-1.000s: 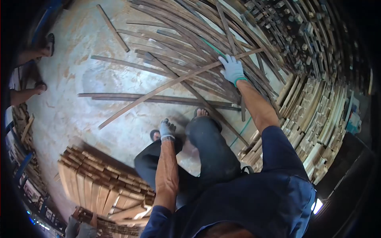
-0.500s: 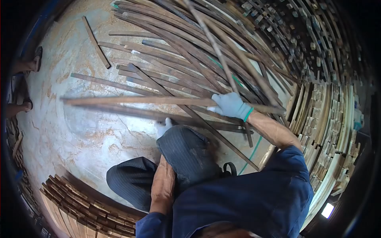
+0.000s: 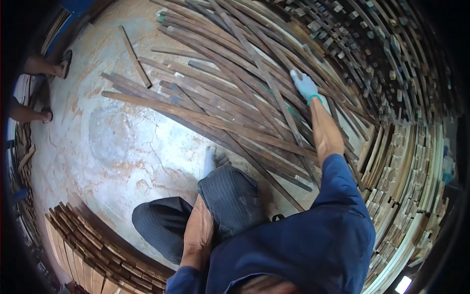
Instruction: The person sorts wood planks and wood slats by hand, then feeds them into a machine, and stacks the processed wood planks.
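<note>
My right hand (image 3: 304, 84), in a pale glove with a green cuff, reaches over the loose pile of dark wooden strips. Its thumb and fingers are slightly apart at a long strip (image 3: 270, 45); no firm grip shows. My left hand (image 3: 214, 160), also gloved, is just beyond my raised knee, above the floor. Its fingers are apart, with nothing visible in them, and the knee partly hides it. Between the hands, a brown strip (image 3: 200, 117) lies slantwise along the near side of the pile. A darker strip (image 3: 254, 159) crosses beneath it.
One short strip (image 3: 135, 56) lies apart on the stained concrete floor (image 3: 112, 147). Neat stacks of wood stand at the lower left (image 3: 103, 250) and right (image 3: 396, 196). More strip ends (image 3: 362, 54) fill the upper right. Another person's feet (image 3: 63, 68) are at the left edge.
The brown strip that my right hand held has been let go onto the pile. My right hand has moved up and away from me, while my left hand stays near the knee.
</note>
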The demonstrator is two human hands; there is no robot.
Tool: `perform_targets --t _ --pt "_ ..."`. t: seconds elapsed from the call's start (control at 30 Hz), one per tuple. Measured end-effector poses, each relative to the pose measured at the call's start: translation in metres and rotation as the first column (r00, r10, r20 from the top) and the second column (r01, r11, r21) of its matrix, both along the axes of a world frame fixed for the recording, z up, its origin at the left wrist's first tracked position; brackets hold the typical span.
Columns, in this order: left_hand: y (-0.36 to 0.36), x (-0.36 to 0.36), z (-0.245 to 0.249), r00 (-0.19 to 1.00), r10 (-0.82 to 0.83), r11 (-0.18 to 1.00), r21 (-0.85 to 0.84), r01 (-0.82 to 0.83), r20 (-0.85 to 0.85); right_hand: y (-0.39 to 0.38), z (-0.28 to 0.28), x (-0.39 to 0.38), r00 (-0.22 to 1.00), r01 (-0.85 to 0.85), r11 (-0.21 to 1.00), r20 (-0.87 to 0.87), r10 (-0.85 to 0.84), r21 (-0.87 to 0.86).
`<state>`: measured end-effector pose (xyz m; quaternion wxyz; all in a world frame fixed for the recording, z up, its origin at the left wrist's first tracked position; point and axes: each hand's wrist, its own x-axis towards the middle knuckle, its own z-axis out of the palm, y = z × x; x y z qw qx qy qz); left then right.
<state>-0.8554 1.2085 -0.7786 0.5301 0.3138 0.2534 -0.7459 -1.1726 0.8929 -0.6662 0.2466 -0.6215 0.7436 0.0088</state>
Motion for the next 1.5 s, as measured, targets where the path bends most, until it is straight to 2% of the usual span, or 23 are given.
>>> perform_targets --t 0.03,0.07,0.13,0.17,0.2,0.27,0.3,0.33,0.4,0.5,0.57,0.67,0.73,0.77,0.87,0.93,1.0,1.07,1.13,1.33,1.37,1.43,1.5 --pt "-0.003 -0.007 0.015 0.997 -0.043 0.996 0.077 0.049 -0.068 0.01 0.002 0.002 0.999 -0.016 0.999 0.041 0.017 -0.039" --pt "-0.007 -0.013 0.031 0.987 -0.076 0.983 0.153 0.097 -0.139 0.015 -0.025 -0.008 0.993 -0.073 0.987 -0.098 0.059 -0.145" --pt "-0.007 -0.031 0.025 0.995 -0.101 0.99 -0.102 0.098 -0.026 0.039 -0.016 0.008 0.97 -0.139 0.961 -0.23 0.083 -0.238" --pt "0.0 -0.038 -0.005 0.996 -0.077 0.996 -0.036 0.076 -0.033 0.051 -0.02 0.008 0.983 -0.124 0.968 -0.157 0.09 -0.218" --pt "-0.002 -0.038 0.003 0.994 -0.101 0.995 0.016 0.1 0.041 0.063 -0.027 0.008 0.992 -0.108 0.974 -0.083 0.093 -0.201" --pt "-0.011 -0.041 0.026 0.973 -0.146 0.985 0.119 0.126 0.18 0.106 -0.056 0.011 0.978 -0.2 0.921 -0.117 0.17 -0.333" --pt "-0.012 -0.042 0.014 0.969 -0.192 0.959 0.24 0.151 0.157 0.126 -0.044 0.028 0.994 -0.103 0.947 -0.067 0.086 -0.305" --pt "-0.013 -0.044 0.025 0.984 -0.12 0.983 0.158 0.099 0.132 0.145 -0.052 0.028 0.982 -0.173 0.873 -0.006 0.191 -0.457" --pt "-0.01 -0.049 0.043 0.998 0.009 1.0 0.006 -0.01 0.069 0.186 -0.057 0.026 0.953 -0.281 0.809 -0.053 0.297 -0.516" --pt "-0.007 -0.045 0.018 0.998 -0.028 0.998 0.065 0.024 0.056 0.257 -0.048 0.036 0.916 -0.378 0.827 -0.042 0.398 -0.416" --pt "-0.008 -0.039 0.045 0.992 -0.124 0.989 0.09 0.121 0.035 0.292 -0.042 0.037 0.893 -0.422 0.82 -0.019 0.45 -0.386" --pt "-0.015 -0.034 0.1 0.976 -0.188 0.979 0.104 0.177 0.106 0.282 -0.012 0.026 0.867 -0.483 0.742 -0.134 0.48 -0.465" --pt "-0.017 -0.037 0.11 0.976 -0.177 0.976 0.146 0.159 0.127 0.252 -0.012 0.007 0.895 -0.393 0.778 -0.009 0.447 -0.49" --pt "-0.02 -0.037 0.112 0.979 -0.164 0.974 0.175 0.141 0.122 0.23 -0.007 0.002 0.912 -0.382 0.793 -0.054 0.407 -0.475" --pt "-0.016 -0.035 0.104 0.988 -0.135 0.988 0.08 0.129 0.079 0.161 -0.053 -0.026 0.966 -0.006 0.954 0.244 0.082 -0.298" --pt "-0.015 -0.034 0.099 0.993 -0.112 0.993 0.035 0.11 0.039 0.151 -0.087 -0.024 0.943 0.043 0.993 0.334 -0.003 -0.114" --pt "-0.014 -0.036 0.096 0.995 -0.098 0.995 -0.001 0.098 -0.014 0.172 -0.071 0.01 0.997 0.031 0.99 0.075 -0.02 -0.139" --pt "-0.011 -0.041 0.093 0.992 -0.094 0.995 -0.039 0.091 -0.079 0.196 -0.066 0.012 0.978 -0.007 0.991 0.207 0.035 -0.135" --pt "-0.01 -0.048 0.093 0.987 -0.092 0.994 -0.071 0.083 -0.13 0.219 -0.027 0.031 0.987 -0.066 0.994 0.155 0.051 0.087" --pt "-0.002 -0.05 0.096 0.962 -0.104 0.984 -0.165 0.063 -0.252 0.264 -0.035 0.044 0.938 -0.076 0.997 0.339 0.068 0.008" --pt "0.001 -0.051 0.097 0.959 -0.105 0.983 -0.176 0.059 -0.265 0.266 -0.03 0.044 0.89 -0.053 0.981 0.455 -0.039 0.188" --pt "0.006 -0.051 0.098 0.948 -0.106 0.978 -0.203 0.046 -0.3 0.262 -0.044 0.042 0.78 -0.103 0.917 0.603 -0.167 0.386" --pt "0.015 -0.047 0.098 0.933 -0.108 0.973 -0.227 0.028 -0.344 0.254 -0.052 0.04 0.661 -0.185 0.779 0.663 -0.353 0.599"
